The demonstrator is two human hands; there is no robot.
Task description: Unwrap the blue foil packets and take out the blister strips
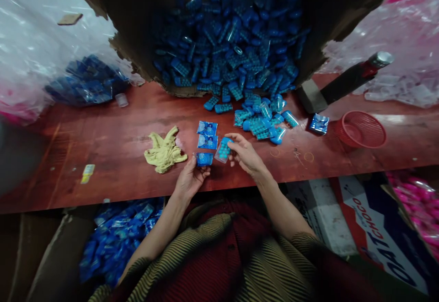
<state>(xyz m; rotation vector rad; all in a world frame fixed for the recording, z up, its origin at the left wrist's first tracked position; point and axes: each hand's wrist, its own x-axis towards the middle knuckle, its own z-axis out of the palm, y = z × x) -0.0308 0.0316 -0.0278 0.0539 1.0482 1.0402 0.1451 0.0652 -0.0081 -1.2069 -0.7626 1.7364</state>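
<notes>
1. The clear container (224, 149), with blue balls inside, is just right of the frame's centre; I see the right hand (248, 156) pinching it between thumb and fingers.
2. The left hand (190, 177) is lower left of it, with a blue packet (205, 159) gripped narrowly at its left side. How its lower fingers sit, I cannot tell.
3. For good handling, I judge a light pinch is enough: the clear wall looks stiff, the packet thin and easy to bend. I would hold both level, close together, and not cover the packet's front with the thumb.
4. Just above the left hand, two flat packets (207, 142) lie on the red table (126, 174). They carry print, but I cannot read it surely.
5. Left of them rests a yellow cloth (164, 151); farther left, a small yellow label (88, 174) is too small for reading.
6. Loose containers (261, 121) spread at right of centre, below the carton (126, 41).
7. At lower right, a printed box (384, 235) reads "OAT CHOCO".
</notes>
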